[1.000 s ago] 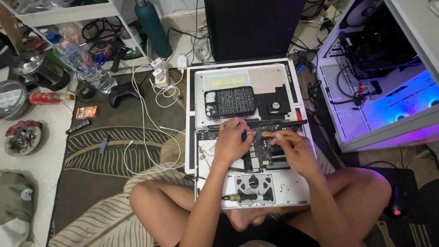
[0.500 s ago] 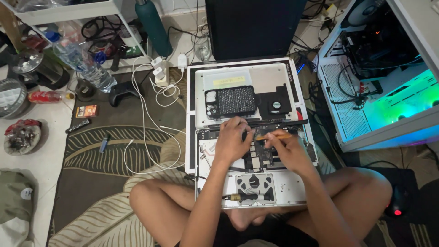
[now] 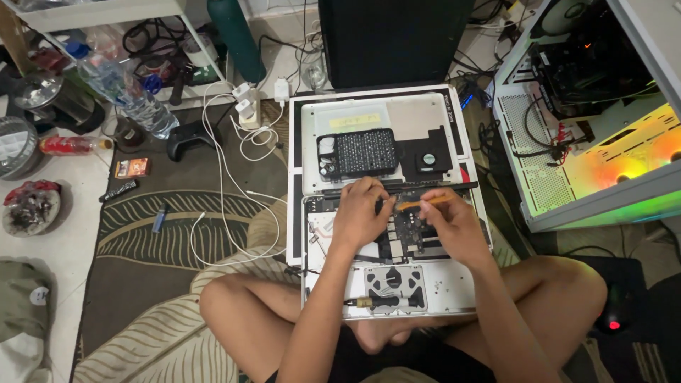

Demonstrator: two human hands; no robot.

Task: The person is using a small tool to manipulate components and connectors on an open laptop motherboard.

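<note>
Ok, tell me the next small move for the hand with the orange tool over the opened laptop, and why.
Probably ease the orange tool's tip down under the part beside the left hand's fingertips and lever gently. The right hand holds the tool flat across the opened laptop's dark board, pointing at the left hand, which is pressed on the board as if bracing it.

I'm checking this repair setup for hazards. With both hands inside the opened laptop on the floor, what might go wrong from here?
1. The right hand works an orange pry tool on the exposed board; a slip could scratch or short parts.
2. The laptop rests partly on the person's crossed legs over a rug, so it may tip, and fabric can carry static.
3. The screwdriver lying loose on the trackpad area could roll off.
</note>
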